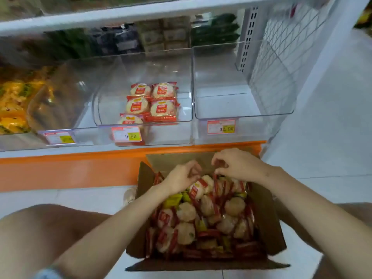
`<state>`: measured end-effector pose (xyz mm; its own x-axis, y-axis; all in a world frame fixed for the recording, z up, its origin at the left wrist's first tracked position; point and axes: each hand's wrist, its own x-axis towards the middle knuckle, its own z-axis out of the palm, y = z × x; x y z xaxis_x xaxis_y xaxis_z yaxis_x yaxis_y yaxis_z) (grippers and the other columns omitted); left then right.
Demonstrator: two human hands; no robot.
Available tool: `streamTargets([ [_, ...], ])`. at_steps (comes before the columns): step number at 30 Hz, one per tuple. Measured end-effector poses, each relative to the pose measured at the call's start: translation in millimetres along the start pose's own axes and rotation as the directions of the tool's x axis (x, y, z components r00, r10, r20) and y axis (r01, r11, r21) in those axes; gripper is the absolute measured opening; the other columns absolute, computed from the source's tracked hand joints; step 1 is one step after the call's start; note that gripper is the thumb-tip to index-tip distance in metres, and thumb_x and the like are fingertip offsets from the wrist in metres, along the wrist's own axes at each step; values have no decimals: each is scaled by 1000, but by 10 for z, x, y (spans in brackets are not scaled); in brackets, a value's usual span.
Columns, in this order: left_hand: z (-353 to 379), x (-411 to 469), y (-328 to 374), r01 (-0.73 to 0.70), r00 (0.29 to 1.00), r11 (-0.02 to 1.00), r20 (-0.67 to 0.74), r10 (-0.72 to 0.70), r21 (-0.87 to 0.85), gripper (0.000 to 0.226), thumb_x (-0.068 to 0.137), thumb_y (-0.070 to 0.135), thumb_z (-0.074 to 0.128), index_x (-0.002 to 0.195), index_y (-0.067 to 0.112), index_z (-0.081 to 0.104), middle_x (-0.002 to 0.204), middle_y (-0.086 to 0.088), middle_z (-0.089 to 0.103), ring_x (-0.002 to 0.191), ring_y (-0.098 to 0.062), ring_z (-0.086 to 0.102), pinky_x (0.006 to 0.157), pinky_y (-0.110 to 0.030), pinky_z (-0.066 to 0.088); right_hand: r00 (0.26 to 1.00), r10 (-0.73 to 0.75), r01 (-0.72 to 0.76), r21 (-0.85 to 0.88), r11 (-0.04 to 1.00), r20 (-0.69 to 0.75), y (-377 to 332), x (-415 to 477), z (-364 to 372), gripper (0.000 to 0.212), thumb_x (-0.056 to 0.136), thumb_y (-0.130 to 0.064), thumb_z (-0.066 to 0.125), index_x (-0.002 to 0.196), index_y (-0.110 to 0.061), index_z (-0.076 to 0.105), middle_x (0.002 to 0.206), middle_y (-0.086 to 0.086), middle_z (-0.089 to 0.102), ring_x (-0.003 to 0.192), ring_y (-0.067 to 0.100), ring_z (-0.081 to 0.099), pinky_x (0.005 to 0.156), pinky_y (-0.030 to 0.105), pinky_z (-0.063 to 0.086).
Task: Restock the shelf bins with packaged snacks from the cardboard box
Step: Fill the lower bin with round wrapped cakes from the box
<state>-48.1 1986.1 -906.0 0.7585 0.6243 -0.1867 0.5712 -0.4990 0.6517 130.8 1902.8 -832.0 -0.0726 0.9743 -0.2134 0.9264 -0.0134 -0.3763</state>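
Note:
An open cardboard box (270, 214) stands on the floor between my knees, full of round snack packs (186, 213) in red-edged clear wrappers, with a few yellow-green ones among them. Both hands reach into its far end. My left hand (182, 176) curls its fingers over a tilted snack pack (198, 190). My right hand (236, 166) pinches the red edge of another pack (216, 178) beside it. Above, the clear middle shelf bin (112, 109) holds several of the same packs (153, 101) laid flat at its right side.
The clear bin (241, 97) to the right is empty, tagged 32.90. The left bin (66, 93) holds yellow packs (12, 101). An orange shelf base (70, 170) runs just behind the box. White tiled floor lies to the right. A higher shelf overhangs the bins.

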Motion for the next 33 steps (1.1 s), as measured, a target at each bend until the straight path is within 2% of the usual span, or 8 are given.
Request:
streamTargets([
  [4, 596, 353, -438, 168, 970, 975, 150, -190, 146, 54, 86, 10, 58, 136, 15, 39, 130, -13, 40, 123, -31, 44, 102, -30, 35, 995, 39, -36, -29, 999, 92, 197, 25, 150, 27, 90, -35, 58, 114, -23, 59, 110, -2, 60, 104, 16, 53, 77, 26, 38],
  [10, 895, 722, -762, 176, 913, 931, 301, -276, 319, 68, 83, 5, 57, 143, 15, 26, 144, -10, 29, 132, -29, 37, 105, -35, 35, 985, 87, -96, 59, 994, 149, 466, 80, 197, 27, 90, -33, 60, 114, -21, 62, 112, -1, 63, 104, 16, 56, 85, 29, 46],
  [15, 938, 686, -822, 101, 900, 784, 280, -335, 612, 42, 92, 8, 47, 133, 8, 41, 144, -18, 23, 125, -35, 40, 103, -38, 36, 980, 114, -129, 85, 988, 162, 542, 165, 197, 28, 91, -32, 59, 116, -21, 60, 117, -1, 62, 107, 15, 56, 84, 24, 42],
  [19, 792, 540, -826, -8, 958, 661, 194, -209, 750, 40, 89, 31, 53, 126, 16, 55, 137, -9, 35, 125, -30, 32, 103, -38, 27, 975, 135, -158, 128, 979, 174, 510, 172, 261, 30, 90, -31, 61, 117, -21, 60, 118, 1, 62, 105, 16, 57, 88, 28, 47],
  [21, 623, 472, -742, 50, 974, 804, 151, -172, 593, 35, 87, 35, 56, 120, 21, 57, 128, -3, 45, 120, -26, 38, 99, -37, 29, 973, 139, -169, 163, 972, 183, 484, 160, 337, 37, 88, -32, 63, 123, -21, 56, 122, 1, 59, 107, 16, 57, 89, 27, 45],
  [24, 346, 388, -516, 115, 988, 989, 90, -123, 92, 25, 85, 29, 65, 102, 12, 60, 100, -8, 64, 98, -27, 59, 85, -33, 43, 971, 144, -183, 206, 961, 191, 443, 147, 470, 60, 82, -38, 69, 133, -22, 44, 131, 2, 51, 119, 18, 49, 95, 28, 40],
  [30, 150, 308, -104, 10, 999, 907, 38, 6, -422, 8, 82, 16, 69, 84, 15, 61, 79, -6, 62, 75, -12, 55, 72, -28, 43, 967, 200, -245, 379, 892, 155, 396, 173, 478, 53, 78, -30, 75, 123, -13, 52, 121, 4, 60, 104, 17, 58, 86, 27, 47],
  [33, 301, 318, -31, 63, 997, 836, -3, -77, -546, 19, 83, 11, 66, 97, 16, 55, 82, 6, 60, 77, -4, 57, 72, -17, 45, 960, 268, -279, 395, 875, 85, 479, 173, 404, 42, 80, -26, 73, 117, -13, 59, 112, 2, 63, 93, 14, 59, 72, 20, 44],
])
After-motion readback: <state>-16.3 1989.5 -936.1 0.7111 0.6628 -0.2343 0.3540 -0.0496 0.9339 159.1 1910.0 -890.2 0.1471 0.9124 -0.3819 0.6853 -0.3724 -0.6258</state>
